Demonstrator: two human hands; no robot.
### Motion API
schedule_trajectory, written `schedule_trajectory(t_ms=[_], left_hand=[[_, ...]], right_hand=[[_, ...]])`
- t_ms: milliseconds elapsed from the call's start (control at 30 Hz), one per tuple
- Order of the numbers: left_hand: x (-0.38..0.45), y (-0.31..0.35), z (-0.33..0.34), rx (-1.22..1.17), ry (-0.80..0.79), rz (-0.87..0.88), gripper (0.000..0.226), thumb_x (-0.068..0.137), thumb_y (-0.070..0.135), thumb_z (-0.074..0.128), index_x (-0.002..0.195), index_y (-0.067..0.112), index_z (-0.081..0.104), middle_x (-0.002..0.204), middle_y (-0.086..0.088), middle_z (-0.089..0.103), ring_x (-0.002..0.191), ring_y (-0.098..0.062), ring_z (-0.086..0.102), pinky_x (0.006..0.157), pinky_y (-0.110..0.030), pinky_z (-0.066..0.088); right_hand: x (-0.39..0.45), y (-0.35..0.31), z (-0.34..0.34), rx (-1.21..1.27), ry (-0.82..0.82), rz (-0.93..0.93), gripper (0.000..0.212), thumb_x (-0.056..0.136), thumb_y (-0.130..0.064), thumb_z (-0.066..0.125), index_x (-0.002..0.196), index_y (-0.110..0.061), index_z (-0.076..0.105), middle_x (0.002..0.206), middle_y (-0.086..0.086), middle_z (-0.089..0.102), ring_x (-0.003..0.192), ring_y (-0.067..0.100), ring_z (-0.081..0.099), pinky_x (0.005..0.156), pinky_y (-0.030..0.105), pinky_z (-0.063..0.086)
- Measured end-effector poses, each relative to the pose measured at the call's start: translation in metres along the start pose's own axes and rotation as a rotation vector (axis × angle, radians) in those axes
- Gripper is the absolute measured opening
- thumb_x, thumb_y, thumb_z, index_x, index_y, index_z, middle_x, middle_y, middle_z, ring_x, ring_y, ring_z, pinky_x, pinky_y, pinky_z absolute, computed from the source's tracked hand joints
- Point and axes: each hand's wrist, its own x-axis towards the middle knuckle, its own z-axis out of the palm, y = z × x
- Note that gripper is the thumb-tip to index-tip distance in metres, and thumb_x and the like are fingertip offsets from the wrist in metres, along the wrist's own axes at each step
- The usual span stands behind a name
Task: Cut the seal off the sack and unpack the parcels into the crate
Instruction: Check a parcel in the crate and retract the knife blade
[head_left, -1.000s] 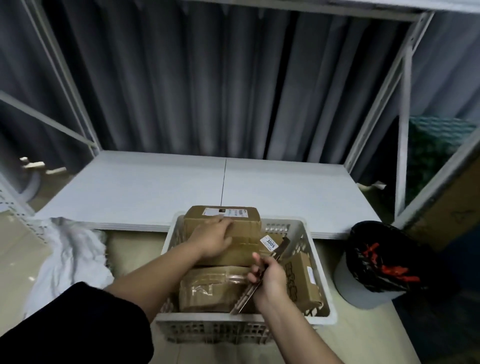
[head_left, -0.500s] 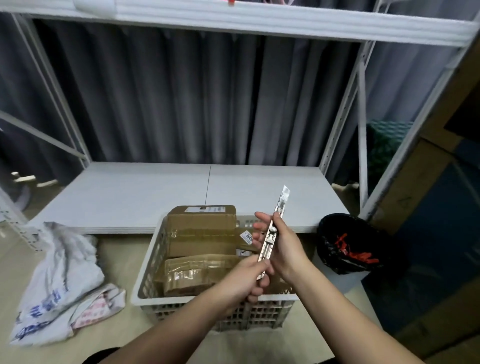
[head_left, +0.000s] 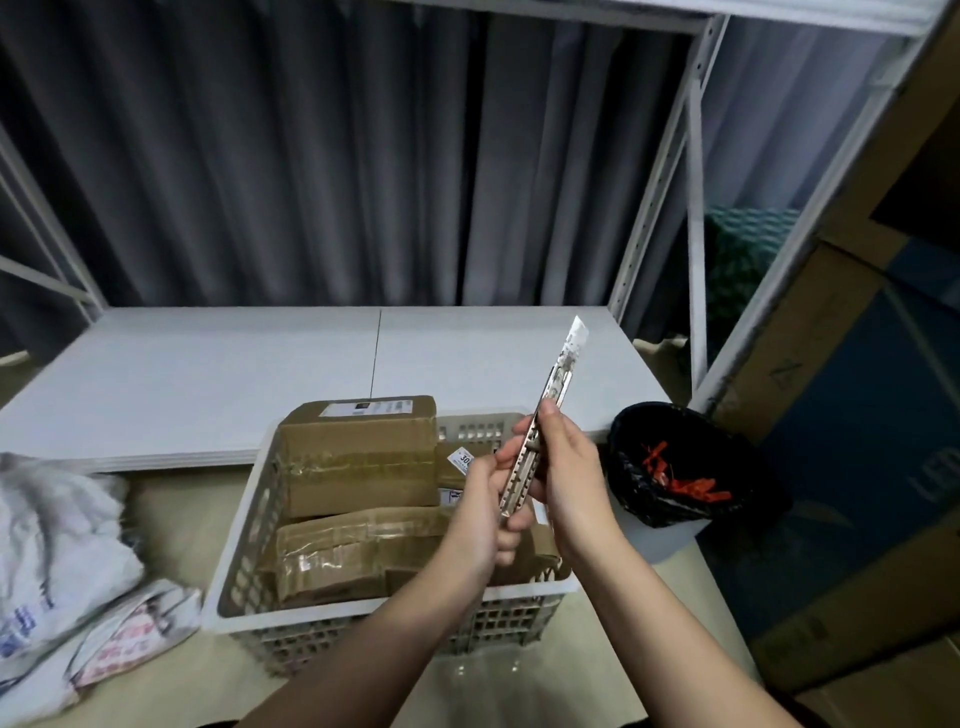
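The hands (head_left: 485, 512) and forearms cover the near right part of the crate (head_left: 249, 551), so what lies in that corner cannot be told. The white sack (head_left: 62, 545) runs off the left edge, its print too blurred to read. The parcel (head_left: 358, 452) labels are too small to read.

Brown taped cardboard parcels (head_left: 358, 457); white perforated plastic crate (head_left: 249, 540); silver metal utility knife (head_left: 545, 421); black bin liner (head_left: 691, 467) containing red plastic seals (head_left: 680, 478).
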Motion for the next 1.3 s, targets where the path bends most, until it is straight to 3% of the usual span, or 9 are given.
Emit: schedule_trajectory(t_ms=[100, 233, 533, 667, 767, 1000, 1133, 1200, 1300], left_hand=[[0.002, -0.005, 0.002, 0.027, 0.073, 0.078, 0.043, 0.100, 0.032, 0.016, 0.098, 0.020, 0.057, 0.042, 0.006, 0.032, 0.029, 0.000, 0.019, 0.031, -0.012, 0.014], [0.006, -0.013, -0.001, 0.145, 0.132, 0.138, 0.047, 0.099, 0.029, 0.016, 0.071, 0.014, 0.051, 0.041, 0.007, 0.031, 0.031, -0.002, 0.019, 0.034, -0.017, 0.016], [0.008, -0.011, -0.001, 0.044, 0.198, 0.072, 0.042, 0.099, 0.031, 0.020, 0.070, 0.016, 0.046, 0.036, 0.006, 0.028, 0.028, -0.003, 0.019, 0.032, -0.013, 0.014], [0.008, -0.013, -0.003, 0.022, 0.177, 0.067, 0.046, 0.100, 0.034, 0.013, 0.083, 0.009, 0.048, 0.038, 0.004, 0.029, 0.028, -0.003, 0.019, 0.032, -0.012, 0.015], [0.009, -0.012, -0.003, 0.025, 0.212, 0.053, 0.050, 0.100, 0.036, 0.015, 0.079, 0.013, 0.054, 0.047, 0.000, 0.030, 0.029, -0.003, 0.021, 0.032, -0.011, 0.014], [0.009, -0.007, -0.002, 0.051, 0.152, -0.006, 0.044, 0.101, 0.036, 0.020, 0.081, 0.021, 0.057, 0.061, -0.004, 0.038, 0.029, -0.002, 0.020, 0.033, -0.008, 0.012], [0.005, -0.004, -0.002, 0.040, 0.046, -0.067, 0.025, 0.099, 0.018, 0.032, 0.082, 0.016, 0.050, 0.057, -0.004, 0.037, 0.027, 0.000, 0.022, 0.033, -0.007, 0.014], [0.007, -0.005, -0.004, 0.002, 0.004, -0.057, 0.023, 0.097, 0.004, 0.035, 0.087, 0.017, 0.051, 0.055, 0.003, 0.043, 0.032, 0.001, 0.027, 0.033, -0.008, 0.015], [0.010, -0.007, -0.006, -0.029, -0.036, -0.040, 0.028, 0.097, -0.004, 0.037, 0.089, 0.014, 0.057, 0.052, 0.008, 0.048, 0.038, 0.002, 0.035, 0.032, -0.009, 0.017]], right_hand=[[0.002, 0.006, 0.003, -0.014, 0.057, -0.026, 0.037, 0.100, -0.033, 0.041, 0.078, -0.006, 0.055, 0.055, 0.009, 0.063, 0.039, 0.016, 0.055, 0.041, 0.019, 0.045], [-0.001, 0.006, 0.004, 0.059, 0.052, -0.005, 0.035, 0.100, -0.027, 0.041, 0.078, -0.004, 0.055, 0.054, 0.008, 0.066, 0.039, 0.013, 0.058, 0.039, 0.018, 0.046], [-0.007, 0.016, 0.002, 0.107, -0.139, 0.051, 0.017, 0.102, -0.015, 0.036, 0.113, -0.009, 0.048, 0.091, 0.004, 0.073, 0.061, 0.011, 0.069, 0.041, 0.019, 0.048], [-0.007, 0.024, -0.002, 0.047, -0.194, 0.074, 0.020, 0.101, -0.013, 0.039, 0.120, -0.013, 0.044, 0.111, 0.005, 0.071, 0.032, 0.009, 0.042, 0.029, 0.014, 0.031], [-0.008, 0.030, -0.004, -0.031, -0.265, 0.092, 0.025, 0.100, -0.010, 0.041, 0.123, -0.018, 0.043, 0.117, 0.000, 0.069, 0.032, 0.006, 0.034, 0.032, 0.014, 0.033], [-0.001, 0.035, -0.012, -0.047, -0.285, 0.102, 0.030, 0.098, -0.008, 0.045, 0.126, -0.018, 0.043, 0.116, 0.001, 0.069, 0.040, 0.010, 0.040, 0.034, 0.014, 0.033], [0.002, 0.040, -0.015, -0.018, -0.268, 0.144, 0.017, 0.094, -0.017, 0.053, 0.111, -0.014, 0.055, 0.113, 0.004, 0.070, 0.080, 0.034, 0.049, 0.051, 0.025, 0.041], [0.000, 0.037, -0.016, 0.017, -0.209, 0.198, 0.011, 0.097, -0.017, 0.049, 0.098, -0.011, 0.059, 0.108, 0.005, 0.071, 0.074, 0.026, 0.064, 0.056, 0.029, 0.048], [-0.001, 0.035, -0.019, 0.078, -0.134, 0.243, 0.013, 0.098, -0.015, 0.048, 0.103, -0.013, 0.060, 0.093, 0.001, 0.070, 0.046, 0.003, 0.058, 0.035, 0.016, 0.043]])
